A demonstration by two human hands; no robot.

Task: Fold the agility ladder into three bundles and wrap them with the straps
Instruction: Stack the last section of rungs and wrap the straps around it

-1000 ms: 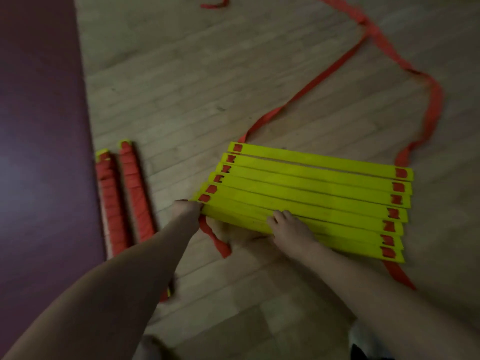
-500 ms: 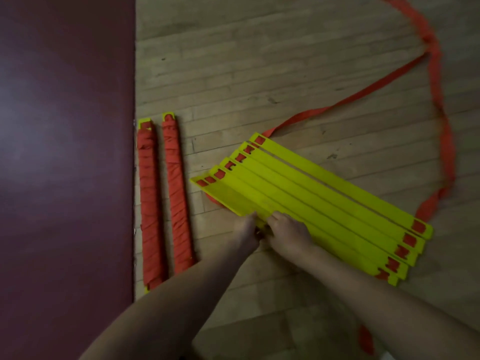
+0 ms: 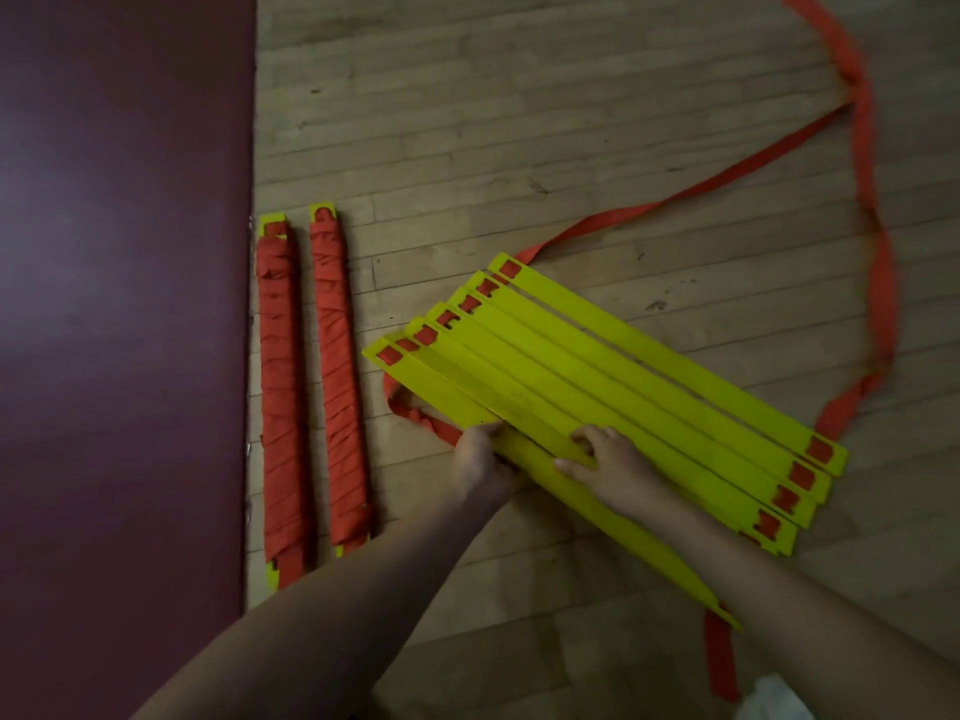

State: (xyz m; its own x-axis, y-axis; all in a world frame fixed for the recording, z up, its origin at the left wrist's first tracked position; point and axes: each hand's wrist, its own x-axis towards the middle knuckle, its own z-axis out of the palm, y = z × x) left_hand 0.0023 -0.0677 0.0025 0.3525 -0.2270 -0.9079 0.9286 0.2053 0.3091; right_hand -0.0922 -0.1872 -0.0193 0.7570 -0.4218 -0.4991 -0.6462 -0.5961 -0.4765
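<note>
Sliding in from the end slots, my left hand now grips the near edge of the fanned yellow flat plastic ladder rungs on the wooden floor, beside my right hand, which curls over them; they look stiff, light and slick, so I'd squeeze mid-length.

The rungs are showing bright yellow, each end carrying a small red-orange patch where the strap is passing through. The loose strap is trailing the same red-orange over the floor, which is showing pale tan wood planks with a few dark scuffs. Two bundles are lying wrapped in criss-crossing red-orange bands, yellow tips peeking out at their ends. The mat is showing plain dark maroon.
</note>
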